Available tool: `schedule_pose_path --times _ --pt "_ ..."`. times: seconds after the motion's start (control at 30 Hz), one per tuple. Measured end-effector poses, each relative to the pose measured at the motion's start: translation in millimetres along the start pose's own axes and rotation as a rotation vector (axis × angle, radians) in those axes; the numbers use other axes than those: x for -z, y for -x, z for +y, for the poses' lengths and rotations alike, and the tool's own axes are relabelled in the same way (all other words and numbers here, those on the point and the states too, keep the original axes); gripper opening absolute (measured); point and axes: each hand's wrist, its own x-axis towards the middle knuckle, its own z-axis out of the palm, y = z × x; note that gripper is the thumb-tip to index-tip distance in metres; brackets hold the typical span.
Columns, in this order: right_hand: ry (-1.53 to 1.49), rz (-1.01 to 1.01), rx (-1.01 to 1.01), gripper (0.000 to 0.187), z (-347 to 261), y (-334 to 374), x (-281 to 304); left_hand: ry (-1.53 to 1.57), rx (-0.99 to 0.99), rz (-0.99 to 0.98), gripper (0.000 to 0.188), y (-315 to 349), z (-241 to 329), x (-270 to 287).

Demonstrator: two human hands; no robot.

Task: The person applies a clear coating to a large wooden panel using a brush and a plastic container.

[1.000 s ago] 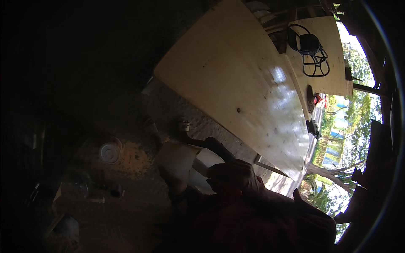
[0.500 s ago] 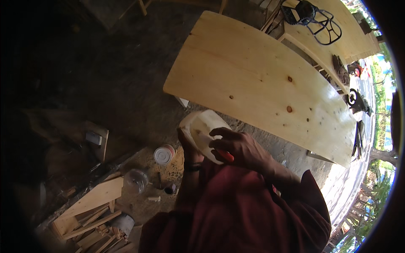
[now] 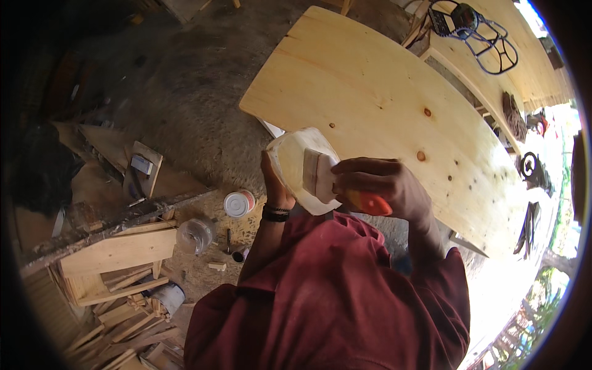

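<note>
My left hand is wrapped round the side of a whitish plastic container, its wide opening tilted toward me. In my right hand is a wide paintbrush with a red-orange handle; the fingers close round it near its pale ferrule. The brush head lies across the container's opening, over the yellowish inside. Whether the bristles touch the inner wall, I cannot tell. Just beyond both hands stretches a long, pale wooden tabletop with dark knots and a glossy sheen.
Down to the left on the floor are a round can, a clear plastic tub and a small wood block. Wood offcuts are piled at lower left. A second wooden table bears a dark metal frame at far right.
The container has turned its opening more toward me. My right hand has moved right, bringing more of the brush into sight over the opening. The whole view has shifted a little and grown brighter.
</note>
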Motion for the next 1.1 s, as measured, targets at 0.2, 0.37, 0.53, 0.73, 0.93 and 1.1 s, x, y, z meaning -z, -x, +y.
schedule_pose_path --times 0.2,0.37,0.53,0.73,0.93,1.1 --pt "-0.036 0.169 0.12 0.029 12.0 32.1 31.7 0.188 -0.017 -0.074 0.059 3.3 -7.2 -27.3" --pt "-0.1 0.427 0.3 0.024 37.3 55.4 18.8 0.145 0.037 -0.099 0.074 9.1 -19.3 -47.1" --pt "-0.353 0.76 -0.137 0.025 44.6 84.1 -13.0 0.102 0.08 -0.086 0.078 14.5 -31.5 -60.9" --pt "-0.543 1.019 -0.401 0.026 58.7 105.4 -27.9 0.032 0.058 -0.062 0.079 8.5 -52.7 -67.6" --pt "-0.591 0.908 -0.417 0.034 87.9 109.2 -18.8 0.081 0.069 -0.005 0.074 -5.5 -67.8 -64.5" --pt "-1.023 0.821 -0.632 0.038 113.6 94.6 -22.6 0.066 0.054 0.031 0.067 -34.2 -68.0 -45.1"
